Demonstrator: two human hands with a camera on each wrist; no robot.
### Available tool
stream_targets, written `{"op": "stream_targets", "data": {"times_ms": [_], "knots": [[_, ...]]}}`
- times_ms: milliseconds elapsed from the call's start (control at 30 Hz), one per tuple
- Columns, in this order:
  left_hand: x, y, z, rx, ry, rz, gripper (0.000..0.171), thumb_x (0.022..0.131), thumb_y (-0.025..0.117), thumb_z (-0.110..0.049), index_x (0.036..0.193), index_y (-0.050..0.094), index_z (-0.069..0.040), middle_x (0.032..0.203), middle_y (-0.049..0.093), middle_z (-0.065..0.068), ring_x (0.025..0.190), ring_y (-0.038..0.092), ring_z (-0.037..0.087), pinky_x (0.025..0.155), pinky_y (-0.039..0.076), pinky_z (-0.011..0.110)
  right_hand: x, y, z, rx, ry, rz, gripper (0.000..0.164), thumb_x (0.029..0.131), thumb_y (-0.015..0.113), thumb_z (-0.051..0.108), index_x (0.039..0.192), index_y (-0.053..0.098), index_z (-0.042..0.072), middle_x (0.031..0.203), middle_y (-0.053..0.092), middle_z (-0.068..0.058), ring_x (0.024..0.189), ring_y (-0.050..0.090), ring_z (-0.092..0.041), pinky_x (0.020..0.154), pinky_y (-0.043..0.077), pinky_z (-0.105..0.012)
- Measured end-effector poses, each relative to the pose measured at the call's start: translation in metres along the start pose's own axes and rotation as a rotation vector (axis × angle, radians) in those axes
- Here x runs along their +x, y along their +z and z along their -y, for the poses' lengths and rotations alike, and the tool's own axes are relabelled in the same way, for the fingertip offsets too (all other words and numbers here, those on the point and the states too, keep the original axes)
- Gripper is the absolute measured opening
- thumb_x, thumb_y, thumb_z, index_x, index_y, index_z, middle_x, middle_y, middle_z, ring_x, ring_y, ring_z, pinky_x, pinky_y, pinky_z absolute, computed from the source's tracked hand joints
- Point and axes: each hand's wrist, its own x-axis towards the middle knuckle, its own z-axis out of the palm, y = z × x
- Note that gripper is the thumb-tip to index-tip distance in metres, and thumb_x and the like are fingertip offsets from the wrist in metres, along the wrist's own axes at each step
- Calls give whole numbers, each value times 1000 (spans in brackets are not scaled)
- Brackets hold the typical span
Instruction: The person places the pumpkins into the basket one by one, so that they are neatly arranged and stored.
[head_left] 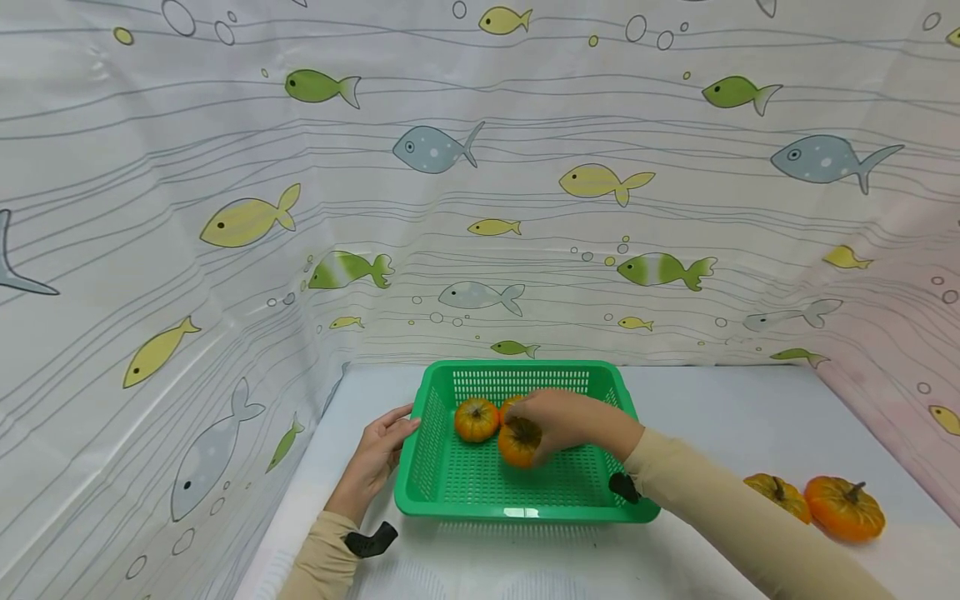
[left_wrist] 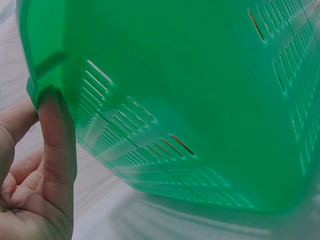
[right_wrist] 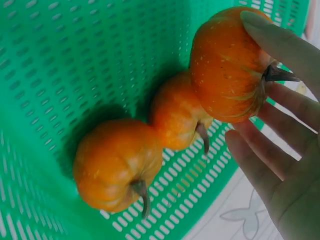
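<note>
A green slotted plastic basket (head_left: 457,508) stands on the white table, its long side toward me. My left hand (head_left: 375,454) grips its left rim, thumb at the top edge and fingers against the outer wall (left_wrist: 150,115). Inside the basket, my right hand (head_left: 570,417) holds a small orange pumpkin (right_wrist: 225,65) between thumb and fingers, its brown stem toward the palm. Two more pumpkins lie in the basket: one on the left (right_wrist: 117,165), and another beside it (right_wrist: 175,112), partly hidden in the head view behind the held one.
To the right of the basket, two more orange pumpkins lie on the table, one (head_left: 776,493) partly covered by my right sleeve, the other (head_left: 846,510) farther right. A fish-patterned curtain (head_left: 525,275) encloses the table at the back and sides.
</note>
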Motion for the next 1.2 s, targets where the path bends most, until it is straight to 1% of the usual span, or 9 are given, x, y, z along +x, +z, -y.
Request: {"op": "stream_targets", "data": {"times_ms": [133,267,467,600,733,800,867,1000,1200], "knots": [[0,0,0,4,2,1,58,101,69,-15,152,45,-3,95,72,-7,82,74,4,74,63,19,8,3,7,7,-15,15,62,75,94,24,130,68,14,119,71,5,104,62,-9,97,58,-29],[0,0,0,10,4,2,58,101,68,-16,152,45,-3,95,72,-7,83,74,4,74,63,20,16,7,14,-12,-20,37,62,74,94,23,129,68,15,117,70,5,101,61,-8,93,57,-25],[-1,0,0,7,3,3,58,101,69,-16,152,45,-3,96,72,-6,83,74,5,74,63,20,30,13,20,-61,-39,67,57,73,94,24,124,69,17,106,70,7,90,58,-5,83,55,-20],[-1,0,0,12,6,4,58,101,69,-16,152,45,-3,96,72,-6,84,74,5,74,63,20,35,15,24,-72,-57,67,52,72,93,21,118,70,18,100,69,9,83,56,-4,78,53,-20],[-1,-1,1,20,13,7,59,101,68,-17,153,44,-3,98,72,-6,86,74,5,76,64,21,40,18,27,-108,-60,66,48,73,92,24,115,69,21,94,66,10,80,55,-6,76,52,-21],[-1,-1,1,20,18,9,59,101,68,-17,153,44,-3,98,72,-7,86,74,5,77,64,21,43,21,28,-134,-53,74,50,74,92,29,118,68,23,96,67,10,81,55,-6,77,52,-21],[-1,-2,1,19,22,13,59,101,68,-17,153,44,-2,97,73,-7,85,74,4,77,64,21,46,22,29,-144,-45,86,56,74,93,32,123,68,22,101,69,9,83,57,-6,80,54,-22],[-1,-2,2,22,33,14,60,101,69,-17,153,43,-1,96,73,-7,84,74,5,76,64,21,49,23,33,-153,-43,107,63,75,93,34,131,67,20,111,72,7,89,61,-6,85,56,-22],[-1,-2,1,19,31,16,60,100,69,-17,153,44,-2,97,73,-7,84,74,5,75,64,21,54,26,39,-164,-43,118,64,74,94,31,131,68,20,115,73,8,95,63,-5,87,56,-21]]}}
